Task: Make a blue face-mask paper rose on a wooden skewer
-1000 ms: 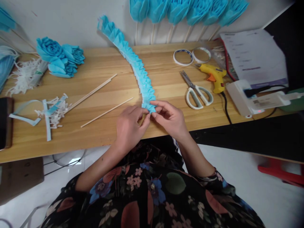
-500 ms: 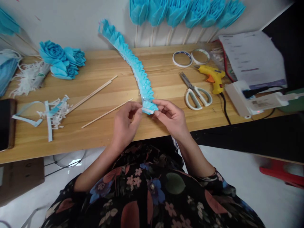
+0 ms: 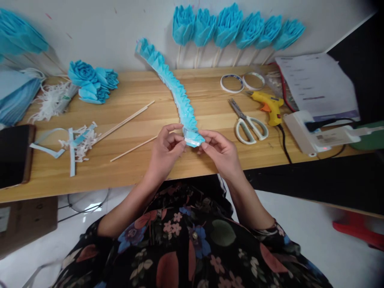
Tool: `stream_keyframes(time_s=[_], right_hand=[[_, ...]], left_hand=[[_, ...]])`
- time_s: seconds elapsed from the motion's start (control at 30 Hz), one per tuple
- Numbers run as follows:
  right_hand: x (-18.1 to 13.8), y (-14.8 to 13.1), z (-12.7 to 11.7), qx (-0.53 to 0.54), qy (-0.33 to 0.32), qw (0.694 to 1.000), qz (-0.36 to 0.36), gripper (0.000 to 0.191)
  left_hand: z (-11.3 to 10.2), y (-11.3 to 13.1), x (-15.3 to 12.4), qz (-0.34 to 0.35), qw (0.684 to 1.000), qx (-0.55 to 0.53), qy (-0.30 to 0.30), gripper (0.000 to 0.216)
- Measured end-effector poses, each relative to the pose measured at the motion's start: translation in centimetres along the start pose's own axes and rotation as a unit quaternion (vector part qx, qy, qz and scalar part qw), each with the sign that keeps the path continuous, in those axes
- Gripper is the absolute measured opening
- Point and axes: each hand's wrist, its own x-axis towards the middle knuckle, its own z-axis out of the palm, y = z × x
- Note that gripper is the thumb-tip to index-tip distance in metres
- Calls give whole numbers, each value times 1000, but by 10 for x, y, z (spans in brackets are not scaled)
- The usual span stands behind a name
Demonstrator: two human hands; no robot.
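A long pleated blue paper strip [image 3: 175, 89] runs from the back wall across the wooden table [image 3: 210, 116] to its front edge. My left hand [image 3: 166, 154] pinches the near end of the strip from the left, fingers curled. From the right, my right hand [image 3: 222, 154] pinches the same end, which is lifted a little off the table. Two thin wooden sticks [image 3: 126, 119] lie just left of my hands.
Scissors [image 3: 248, 122], a yellow glue gun [image 3: 268, 105] and two tape rolls [image 3: 242, 81] lie to the right, with papers [image 3: 315, 84] and a white power strip [image 3: 312, 134]. Blue paper flowers [image 3: 93, 82] and paper scraps [image 3: 75, 142] sit left; a dark phone [image 3: 13, 154] far left. More flowers [image 3: 234, 26] on sticks lean on the wall.
Both hands have lifted the strip's near end slightly and shifted their pinch on it. The view has tilted up, showing more of the wall.
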Motion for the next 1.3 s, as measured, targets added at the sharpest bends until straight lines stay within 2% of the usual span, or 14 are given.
stream_keyframes(time_s=[0.07, 0.13, 0.2, 0.3, 0.37, 0.57, 0.9, 1.3], right_hand=[[-4, -8, -3, -118, 49, 991, -41, 25], [-10, -20, -4, -243, 100, 959, -107, 22], [-14, -32, -1, -295, 93, 939, -152, 19], [-15, -41, 7, -289, 15, 943, -163, 15], [-13, -39, 12, -297, -9, 941, -162, 16], [-8, -27, 16, -322, -9, 931, -170, 15], [-4, -28, 14, -333, -25, 927, -173, 13], [-3, -29, 13, -300, -26, 943, -141, 13]], left_hand=[[0, -1, -1, 15, 1000, 21, 8, 35], [-1, -2, -3, 30, 999, 35, 16, 36], [0, -2, -5, 39, 998, 37, 15, 35], [0, 0, -7, 38, 999, 32, -1, 34], [0, 1, -8, 29, 999, 33, -10, 33], [0, 1, -10, 27, 999, 36, -26, 34], [2, -1, -12, 45, 993, 103, -26, 38], [1, -4, -11, 39, 995, 83, -33, 38]])
